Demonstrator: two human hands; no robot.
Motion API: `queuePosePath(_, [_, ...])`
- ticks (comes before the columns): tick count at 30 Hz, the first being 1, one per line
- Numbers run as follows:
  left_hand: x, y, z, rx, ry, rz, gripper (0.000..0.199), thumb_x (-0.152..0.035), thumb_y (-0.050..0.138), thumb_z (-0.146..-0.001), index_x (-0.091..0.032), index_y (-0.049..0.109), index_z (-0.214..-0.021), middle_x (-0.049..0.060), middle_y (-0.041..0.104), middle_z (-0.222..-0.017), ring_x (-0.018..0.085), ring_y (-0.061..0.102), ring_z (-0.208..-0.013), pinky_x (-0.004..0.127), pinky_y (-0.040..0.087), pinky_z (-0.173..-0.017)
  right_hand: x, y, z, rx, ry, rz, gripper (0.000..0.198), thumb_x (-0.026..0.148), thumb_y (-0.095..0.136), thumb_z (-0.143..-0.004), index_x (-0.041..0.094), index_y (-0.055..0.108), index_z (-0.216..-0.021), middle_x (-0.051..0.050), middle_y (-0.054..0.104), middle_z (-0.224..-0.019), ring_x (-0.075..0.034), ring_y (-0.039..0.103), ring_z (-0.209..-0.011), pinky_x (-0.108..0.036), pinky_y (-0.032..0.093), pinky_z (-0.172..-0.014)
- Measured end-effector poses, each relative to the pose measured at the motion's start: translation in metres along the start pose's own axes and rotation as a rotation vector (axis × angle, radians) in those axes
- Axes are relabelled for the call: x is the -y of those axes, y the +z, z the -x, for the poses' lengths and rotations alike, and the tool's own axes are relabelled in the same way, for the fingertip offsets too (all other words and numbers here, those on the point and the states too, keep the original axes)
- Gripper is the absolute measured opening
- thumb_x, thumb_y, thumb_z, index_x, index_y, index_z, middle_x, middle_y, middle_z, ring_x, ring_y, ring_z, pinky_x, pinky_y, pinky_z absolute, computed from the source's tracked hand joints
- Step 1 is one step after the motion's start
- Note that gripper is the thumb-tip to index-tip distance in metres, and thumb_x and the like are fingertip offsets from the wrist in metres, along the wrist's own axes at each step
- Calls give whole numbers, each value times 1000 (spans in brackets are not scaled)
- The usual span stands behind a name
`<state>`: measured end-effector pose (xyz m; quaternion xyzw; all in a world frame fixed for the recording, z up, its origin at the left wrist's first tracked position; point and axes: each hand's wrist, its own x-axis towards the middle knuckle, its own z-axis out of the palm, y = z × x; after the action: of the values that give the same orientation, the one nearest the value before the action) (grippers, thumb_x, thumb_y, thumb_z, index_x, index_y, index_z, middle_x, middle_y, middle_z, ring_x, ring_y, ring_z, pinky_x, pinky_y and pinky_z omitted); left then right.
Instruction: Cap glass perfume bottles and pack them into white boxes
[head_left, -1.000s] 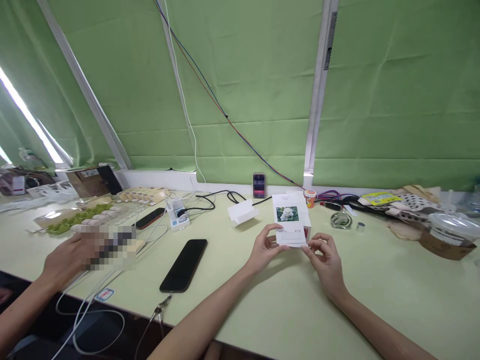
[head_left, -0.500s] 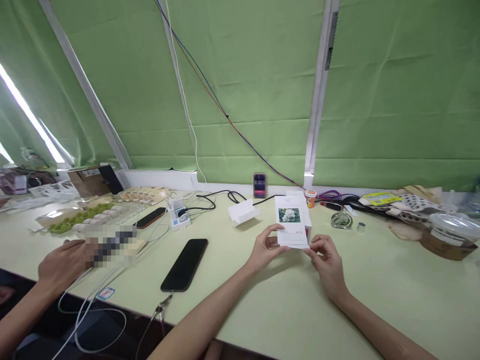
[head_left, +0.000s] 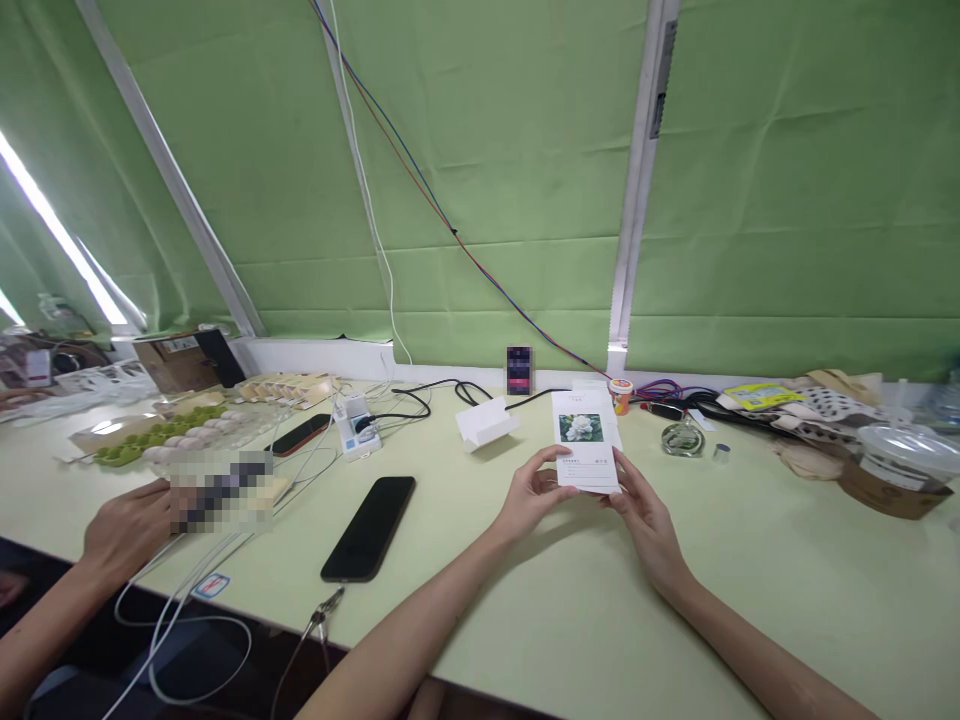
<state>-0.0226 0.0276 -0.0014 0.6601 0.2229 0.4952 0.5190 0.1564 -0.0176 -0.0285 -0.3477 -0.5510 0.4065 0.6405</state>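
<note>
Between my two hands is a white paper box (head_left: 589,460) with a white flower picture and small printed lines on its front. It is tilted back, its far end pointing away from me. My left hand (head_left: 534,492) grips the lower left edge, thumb along the near edge. At the lower right, my right hand (head_left: 646,515) has its fingers along the side and its thumb by the near corner. A folded white card piece (head_left: 487,424) lies to the left of the box. To the right are a round clear glass bottle (head_left: 682,440) and a small cap (head_left: 721,454).
A black phone (head_left: 369,528) lies left of my forearm. Another person's hand (head_left: 127,525) is at the far left, near white cables and a green egg tray (head_left: 150,440). A lidded plastic tub (head_left: 904,470) stands at right; an orange cup (head_left: 621,396) is behind the box.
My right hand's fingers have moved from the box's near corner up along its right side. The box has shifted slightly right. My left hand stays in place.
</note>
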Motion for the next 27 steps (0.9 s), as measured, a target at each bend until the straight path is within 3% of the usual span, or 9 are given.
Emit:
queuePosePath(4, [-2,0,1,54,35,-39,48,-29,75,-74,-23,59,-118,10,56,-124,25,63,-101,36,51,-88,-2,-4,1,-26,-12,38,60,38,57,-89,30,35,-144,-3,64,-105,-16,55,-75,-30,48,-73])
queuePosePath(8, [-2,0,1,66,62,-49,49,-30,74,-75,-25,59,-121,10,55,-127,26,62,-106,37,51,-90,-4,-6,1,-67,1,28,61,38,61,-86,29,39,-142,1,61,-88,-14,51,-70,-28,46,-69])
queuePosePath(14, [-3,3,2,34,93,-131,46,-31,74,-74,-23,61,-117,10,60,-118,22,65,-94,36,53,-87,-6,-6,2,-151,-18,121,50,38,60,-85,24,54,-133,3,57,-67,-14,47,-60,-27,44,-62])
queuePosePath(22, [-4,0,3,5,221,-288,44,-33,73,-75,-23,61,-116,8,64,-110,20,64,-92,34,52,-84,0,-2,6,-115,-32,105,56,36,57,-87,23,45,-140,2,58,-71,-13,47,-60,-26,44,-57])
queuePosePath(27, [-2,-1,4,-8,252,-352,44,-35,74,-74,-23,62,-115,8,66,-107,21,64,-94,32,52,-81,-2,-1,5,-151,15,93,54,29,60,-82,25,50,-136,2,59,-73,-13,45,-60,-26,43,-56])
